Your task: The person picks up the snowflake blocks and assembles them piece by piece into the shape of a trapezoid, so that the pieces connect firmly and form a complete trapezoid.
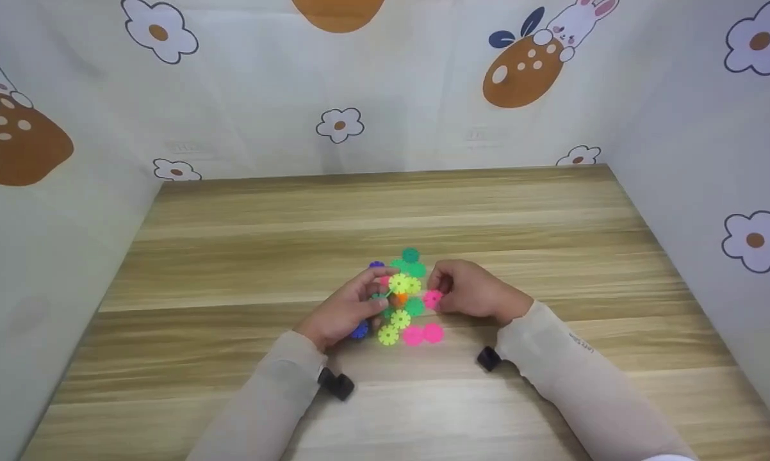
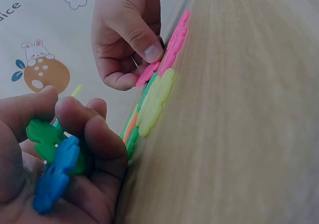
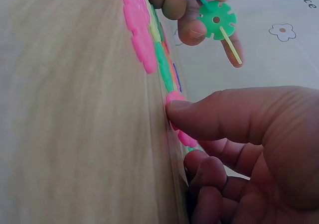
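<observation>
My left hand (image 1: 350,308) holds a few slotted snowflake discs joined together above the table. In the right wrist view a green disc (image 3: 225,19) shows among its fingers, with a yellow disc (image 3: 231,46) seen edge-on fitted into it. The left wrist view shows a blue disc (image 2: 56,176) in the palm, beside a green one. My right hand (image 1: 475,289) pinches a pink snowflake disc (image 1: 432,299) at the right side of the loose pile, its thumb (image 3: 187,115) on the disc close to the tabletop. Part of the joined piece is hidden by the left fingers.
Loose discs lie flat between the hands: yellow (image 1: 388,335), pink (image 1: 433,332), green (image 1: 414,307) and orange (image 1: 399,299). A dark green disc (image 1: 410,255) lies farthest back. Patterned cloth walls (image 1: 244,96) bound the wooden table (image 1: 231,224) at the back and sides.
</observation>
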A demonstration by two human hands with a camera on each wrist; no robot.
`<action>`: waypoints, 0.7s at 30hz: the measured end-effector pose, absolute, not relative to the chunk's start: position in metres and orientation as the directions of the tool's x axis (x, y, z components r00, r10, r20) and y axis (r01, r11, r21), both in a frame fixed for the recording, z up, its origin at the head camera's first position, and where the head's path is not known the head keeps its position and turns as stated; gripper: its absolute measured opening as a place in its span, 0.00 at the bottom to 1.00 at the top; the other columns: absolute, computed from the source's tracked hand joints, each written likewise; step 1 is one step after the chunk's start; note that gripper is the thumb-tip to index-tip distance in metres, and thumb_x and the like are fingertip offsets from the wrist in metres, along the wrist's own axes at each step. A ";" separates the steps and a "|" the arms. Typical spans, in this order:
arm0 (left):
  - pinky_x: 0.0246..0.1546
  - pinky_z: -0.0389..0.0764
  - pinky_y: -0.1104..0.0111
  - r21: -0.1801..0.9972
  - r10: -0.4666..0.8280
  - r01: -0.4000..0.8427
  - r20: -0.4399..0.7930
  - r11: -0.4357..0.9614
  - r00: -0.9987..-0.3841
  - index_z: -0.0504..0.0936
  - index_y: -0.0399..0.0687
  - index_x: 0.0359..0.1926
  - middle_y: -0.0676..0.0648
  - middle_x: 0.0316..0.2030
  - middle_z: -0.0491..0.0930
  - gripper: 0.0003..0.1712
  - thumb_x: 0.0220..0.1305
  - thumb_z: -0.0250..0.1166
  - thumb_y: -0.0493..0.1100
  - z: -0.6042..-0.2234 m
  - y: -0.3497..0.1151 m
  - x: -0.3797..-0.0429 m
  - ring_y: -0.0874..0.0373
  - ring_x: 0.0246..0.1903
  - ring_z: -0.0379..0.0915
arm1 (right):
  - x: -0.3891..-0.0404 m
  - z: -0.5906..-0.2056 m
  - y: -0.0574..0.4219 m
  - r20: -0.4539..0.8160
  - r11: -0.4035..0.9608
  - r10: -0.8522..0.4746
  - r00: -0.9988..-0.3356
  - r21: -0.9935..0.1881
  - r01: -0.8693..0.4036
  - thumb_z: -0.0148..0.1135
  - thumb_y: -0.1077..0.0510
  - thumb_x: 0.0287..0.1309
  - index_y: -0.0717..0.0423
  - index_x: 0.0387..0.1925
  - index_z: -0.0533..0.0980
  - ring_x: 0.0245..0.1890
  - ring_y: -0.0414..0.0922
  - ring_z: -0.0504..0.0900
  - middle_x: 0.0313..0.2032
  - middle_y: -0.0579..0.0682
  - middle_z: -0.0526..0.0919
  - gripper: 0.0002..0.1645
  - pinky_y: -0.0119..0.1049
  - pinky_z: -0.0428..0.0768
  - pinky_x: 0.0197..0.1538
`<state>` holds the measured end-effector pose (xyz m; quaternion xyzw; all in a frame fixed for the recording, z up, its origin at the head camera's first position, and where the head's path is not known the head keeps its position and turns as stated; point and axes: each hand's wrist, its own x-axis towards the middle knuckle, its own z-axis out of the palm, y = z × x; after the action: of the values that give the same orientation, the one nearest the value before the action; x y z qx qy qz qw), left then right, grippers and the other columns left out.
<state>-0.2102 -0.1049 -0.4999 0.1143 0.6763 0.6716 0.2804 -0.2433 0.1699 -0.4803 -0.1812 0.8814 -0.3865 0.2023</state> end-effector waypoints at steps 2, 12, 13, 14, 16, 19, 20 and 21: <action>0.38 0.79 0.69 0.971 0.528 -0.227 -0.233 0.077 -0.817 0.68 0.62 0.76 0.39 0.66 0.67 0.31 0.78 0.59 0.37 -0.500 -0.105 -0.210 0.59 0.32 0.73 | -0.244 -0.482 0.170 -0.188 0.608 -0.491 -0.851 -0.774 -0.180 0.73 0.70 0.53 0.53 0.37 0.79 0.36 0.45 0.77 0.34 0.47 0.81 0.14 0.38 0.78 0.40; 0.37 0.80 0.68 0.975 0.528 -0.200 -0.220 0.096 -0.820 0.68 0.61 0.76 0.40 0.61 0.72 0.30 0.78 0.58 0.36 -0.501 -0.104 -0.211 0.59 0.30 0.73 | -0.245 -0.495 0.165 -0.118 0.250 -0.497 -0.860 -0.968 -0.012 0.63 0.71 0.58 0.64 0.48 0.77 0.34 0.44 0.80 0.36 0.51 0.78 0.15 0.32 0.82 0.39; 0.37 0.79 0.68 0.975 0.527 -0.198 -0.221 0.100 -0.821 0.68 0.61 0.76 0.40 0.61 0.73 0.30 0.78 0.58 0.36 -0.501 -0.104 -0.211 0.58 0.30 0.73 | -0.244 -0.496 0.164 -0.115 0.215 -0.490 -0.864 -0.976 0.008 0.62 0.71 0.59 0.65 0.48 0.77 0.34 0.44 0.81 0.35 0.51 0.78 0.14 0.33 0.83 0.39; 0.37 0.80 0.68 0.975 0.525 -0.198 -0.223 0.104 -0.822 0.68 0.62 0.76 0.40 0.62 0.73 0.30 0.78 0.58 0.36 -0.501 -0.104 -0.211 0.58 0.31 0.73 | -0.244 -0.496 0.163 -0.112 0.182 -0.481 -0.869 -0.983 0.026 0.62 0.71 0.61 0.65 0.48 0.76 0.34 0.44 0.81 0.35 0.51 0.78 0.13 0.33 0.84 0.40; 0.37 0.80 0.68 0.974 0.523 -0.197 -0.226 0.111 -0.822 0.68 0.62 0.76 0.40 0.62 0.73 0.30 0.78 0.58 0.37 -0.500 -0.104 -0.211 0.58 0.31 0.73 | -0.243 -0.497 0.161 -0.104 0.132 -0.468 -0.877 -0.990 0.047 0.63 0.70 0.62 0.64 0.47 0.76 0.33 0.44 0.83 0.35 0.50 0.79 0.11 0.34 0.85 0.39; 0.38 0.80 0.68 0.974 0.522 -0.197 -0.226 0.112 -0.822 0.68 0.62 0.76 0.40 0.61 0.73 0.30 0.78 0.58 0.37 -0.500 -0.105 -0.211 0.58 0.31 0.73 | -0.242 -0.498 0.159 -0.099 0.077 -0.464 -0.880 -0.994 0.071 0.65 0.70 0.63 0.62 0.45 0.77 0.34 0.43 0.84 0.35 0.50 0.80 0.09 0.35 0.86 0.40; 0.38 0.80 0.68 0.975 0.525 -0.191 -0.220 0.110 -0.822 0.68 0.60 0.76 0.40 0.61 0.73 0.30 0.78 0.58 0.36 -0.500 -0.105 -0.211 0.58 0.31 0.73 | -0.242 -0.499 0.158 -0.098 0.067 -0.463 -0.881 -0.995 0.076 0.65 0.70 0.63 0.62 0.44 0.77 0.34 0.43 0.84 0.35 0.49 0.80 0.09 0.35 0.86 0.40; 0.38 0.79 0.68 0.977 0.529 -0.185 -0.214 0.107 -0.821 0.67 0.59 0.77 0.40 0.60 0.74 0.31 0.78 0.58 0.36 -0.500 -0.105 -0.211 0.58 0.30 0.72 | -0.241 -0.499 0.158 -0.098 0.059 -0.461 -0.882 -0.995 0.080 0.66 0.70 0.63 0.61 0.43 0.77 0.34 0.43 0.84 0.35 0.49 0.81 0.09 0.35 0.86 0.40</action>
<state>-0.2113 -0.1051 -0.5001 0.1240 0.6926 0.6565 0.2719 -0.2414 0.1579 -0.4986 -0.1361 0.6994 -0.6723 0.2011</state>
